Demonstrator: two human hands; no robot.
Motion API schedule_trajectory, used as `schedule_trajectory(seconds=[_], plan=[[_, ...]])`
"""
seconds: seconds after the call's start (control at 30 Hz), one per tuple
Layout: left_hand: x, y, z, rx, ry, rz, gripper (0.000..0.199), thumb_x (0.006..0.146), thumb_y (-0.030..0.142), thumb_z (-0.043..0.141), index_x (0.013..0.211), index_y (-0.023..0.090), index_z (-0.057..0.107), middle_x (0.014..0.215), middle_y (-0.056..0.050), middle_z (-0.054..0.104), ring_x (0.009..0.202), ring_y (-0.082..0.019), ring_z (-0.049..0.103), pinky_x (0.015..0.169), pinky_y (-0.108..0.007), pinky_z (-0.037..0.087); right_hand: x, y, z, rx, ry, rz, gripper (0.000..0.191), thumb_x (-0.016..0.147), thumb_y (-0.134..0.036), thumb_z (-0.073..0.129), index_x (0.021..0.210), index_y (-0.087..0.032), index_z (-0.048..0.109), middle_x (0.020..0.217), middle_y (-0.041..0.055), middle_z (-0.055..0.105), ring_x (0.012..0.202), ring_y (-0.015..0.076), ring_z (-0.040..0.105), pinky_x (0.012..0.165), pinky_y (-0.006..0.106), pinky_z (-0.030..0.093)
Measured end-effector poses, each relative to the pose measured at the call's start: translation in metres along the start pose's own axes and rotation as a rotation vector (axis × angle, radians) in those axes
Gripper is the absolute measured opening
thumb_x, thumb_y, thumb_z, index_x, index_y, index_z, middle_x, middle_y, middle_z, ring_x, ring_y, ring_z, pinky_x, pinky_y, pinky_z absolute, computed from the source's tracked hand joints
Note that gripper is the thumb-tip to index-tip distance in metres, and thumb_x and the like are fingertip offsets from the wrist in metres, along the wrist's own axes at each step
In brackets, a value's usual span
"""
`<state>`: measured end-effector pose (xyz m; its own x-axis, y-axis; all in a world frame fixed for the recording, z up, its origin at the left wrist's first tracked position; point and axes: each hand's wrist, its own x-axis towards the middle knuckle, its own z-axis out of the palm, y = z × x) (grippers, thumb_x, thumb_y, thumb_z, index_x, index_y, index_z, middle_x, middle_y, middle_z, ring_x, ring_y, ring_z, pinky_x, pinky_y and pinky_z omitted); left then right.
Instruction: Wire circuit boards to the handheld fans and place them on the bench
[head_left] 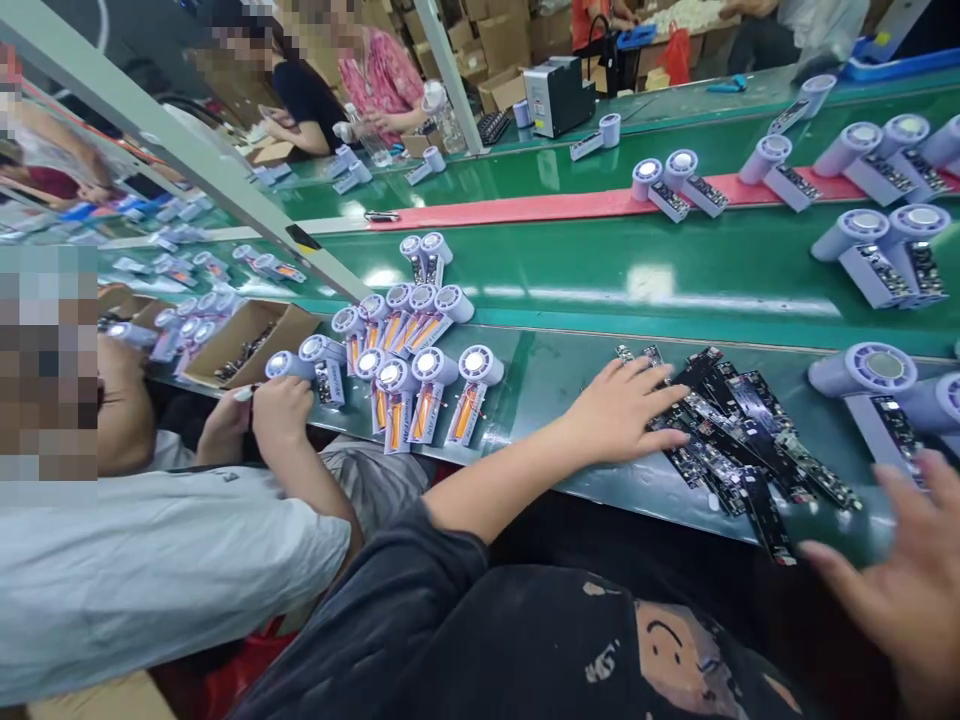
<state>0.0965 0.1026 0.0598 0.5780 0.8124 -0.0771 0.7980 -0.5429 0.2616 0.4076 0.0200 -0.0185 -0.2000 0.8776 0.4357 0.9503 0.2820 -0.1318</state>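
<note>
My left hand (pixel 626 408) lies with fingers spread at the left edge of a pile of black circuit boards (pixel 739 425), its fingertips over the nearest boards. At the lower right, my right hand (pixel 900 570) is blurred, with thumb and fingers apart and nothing between them. Just beyond it lies a lilac handheld fan housing (pixel 862 370), with a round grille and a board showing in its handle. Another lilac housing (pixel 934 405) is cut off by the right edge.
Left of my arm stand several lilac fans (pixel 431 370) with orange parts in their handles. A co-worker (pixel 172 560) sits close on my left by a cardboard box (pixel 247 345). Behind runs a green conveyor (pixel 555 260) with a red strip (pixel 525 208) and more fans.
</note>
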Motion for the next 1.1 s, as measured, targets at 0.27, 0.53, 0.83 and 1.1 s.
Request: schedule_trajectory(seconds=[0.27,0.53,0.83,1.1], plan=[[-0.034,-0.005,0.047,-0.266,0.021,-0.134,0.075,0.097,0.065,0.041,0.158,0.024,0.027,0.169,-0.013,0.018,0.158,-0.030,0.013,0.127,-0.054,0.018,0.022,-0.061,0.034,-0.031,-0.195,-0.072,0.083,0.085,-0.061,0.060,0.155,-0.028,0.031,0.166,0.0195,0.017,0.142,0.0489,0.035,0.107,0.069,0.036],[-0.090,-0.017,0.020,-0.114,0.313,-0.203,0.066,0.096,0.064,0.043,0.151,0.027,0.041,0.162,-0.008,0.039,0.154,-0.026,0.027,0.128,-0.051,0.016,0.035,-0.071,0.038,0.053,-0.131,-0.038,0.079,0.091,-0.069,0.045,0.153,-0.020,0.039,0.159,0.0241,0.031,0.136,0.0503,0.042,0.099,0.073,0.040],[-0.200,-0.089,0.016,0.091,0.234,-1.272,0.090,0.083,0.061,0.063,0.155,0.018,0.032,0.168,-0.018,0.015,0.153,-0.048,0.018,0.118,-0.068,0.027,0.036,-0.091,0.031,0.145,0.025,0.006,0.072,0.094,-0.064,0.044,0.159,-0.046,0.020,0.163,0.0043,0.032,0.138,0.0465,0.045,0.113,0.073,0.027],[-0.199,-0.100,0.012,0.060,0.275,-1.217,0.083,0.082,0.063,0.063,0.148,0.019,0.041,0.162,-0.020,0.029,0.151,-0.043,0.027,0.118,-0.058,0.034,0.036,-0.088,0.027,0.144,0.045,-0.066,0.074,0.095,-0.057,0.048,0.161,-0.043,0.017,0.157,0.0093,0.041,0.131,0.0485,0.050,0.108,0.076,0.029]])
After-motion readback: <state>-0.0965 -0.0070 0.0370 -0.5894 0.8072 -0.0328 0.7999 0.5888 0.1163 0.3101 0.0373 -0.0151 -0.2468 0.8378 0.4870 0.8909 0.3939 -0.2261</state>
